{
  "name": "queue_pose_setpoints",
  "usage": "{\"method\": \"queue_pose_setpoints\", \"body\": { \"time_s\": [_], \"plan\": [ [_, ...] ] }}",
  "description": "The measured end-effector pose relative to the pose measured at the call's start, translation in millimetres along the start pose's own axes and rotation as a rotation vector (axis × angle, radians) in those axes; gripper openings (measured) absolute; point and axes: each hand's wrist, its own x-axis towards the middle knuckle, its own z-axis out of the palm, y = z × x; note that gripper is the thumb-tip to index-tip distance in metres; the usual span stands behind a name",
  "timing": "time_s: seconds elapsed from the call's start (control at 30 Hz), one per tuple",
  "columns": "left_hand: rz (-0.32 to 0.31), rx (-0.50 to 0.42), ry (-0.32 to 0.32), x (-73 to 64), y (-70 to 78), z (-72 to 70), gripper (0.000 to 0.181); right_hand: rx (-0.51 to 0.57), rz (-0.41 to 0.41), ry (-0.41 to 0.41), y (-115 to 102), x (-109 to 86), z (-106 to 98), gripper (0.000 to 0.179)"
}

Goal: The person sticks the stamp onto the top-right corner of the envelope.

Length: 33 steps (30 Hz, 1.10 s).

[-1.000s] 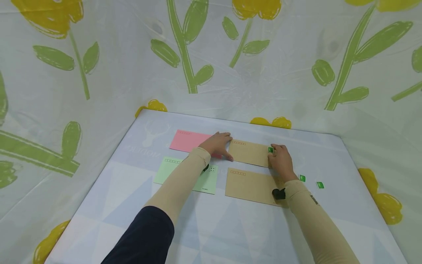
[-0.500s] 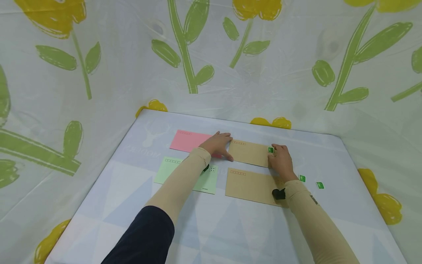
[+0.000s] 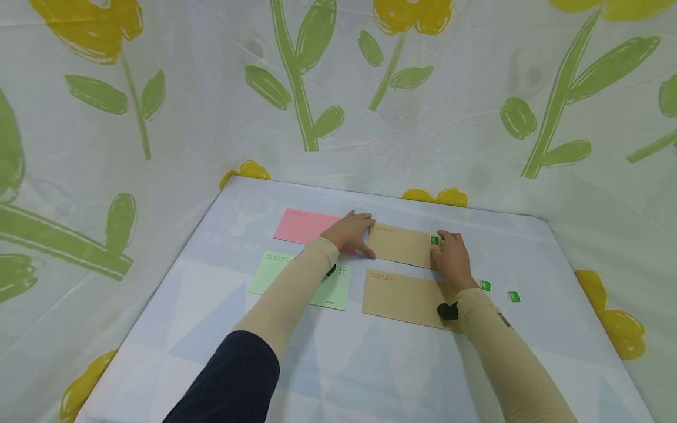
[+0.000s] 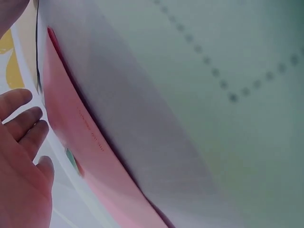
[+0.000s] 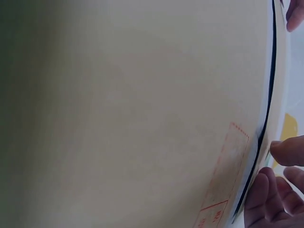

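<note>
My left hand (image 3: 350, 232) lies across the right part of a pink envelope (image 3: 301, 226), fingers spread and fairly straight, fingertips and thumb right at the left edge of the upper brown envelope (image 3: 396, 244). At that envelope's right end, the curled fingers and thumb of my right hand (image 3: 452, 258) stand on either side of a small green stamp (image 3: 435, 239) near its top right corner. The stamp shows as a green sliver between the fingertips in the right wrist view. Under my right wrist is a lower brown envelope (image 3: 399, 299).
A light green envelope (image 3: 270, 273) lies partly under my left forearm. Two loose green stamps, a nearer one (image 3: 485, 286) and a farther-right one (image 3: 514, 296), lie right of the envelopes. A flower-printed curtain (image 3: 439, 135) encloses the table (image 3: 338, 364).
Both hands and the envelopes hold their places; the head view has shifted only very slightly.
</note>
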Motion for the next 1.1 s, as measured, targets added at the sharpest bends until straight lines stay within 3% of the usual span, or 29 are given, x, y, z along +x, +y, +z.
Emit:
{"method": "queue_pose_setpoints", "body": {
  "time_s": [0.7,1.1],
  "plan": [
    [-0.013,0.048,0.047,-14.7,-1.1,-9.1,0.108,0.066,0.016,0.023,-5,-8.4,-5,0.055],
    [-0.009,-0.008,0.069,-21.6,-8.0,-5.8,0.111,0.083,0.009,0.044,-5,-23.5,-20,0.056]
  ]
}}
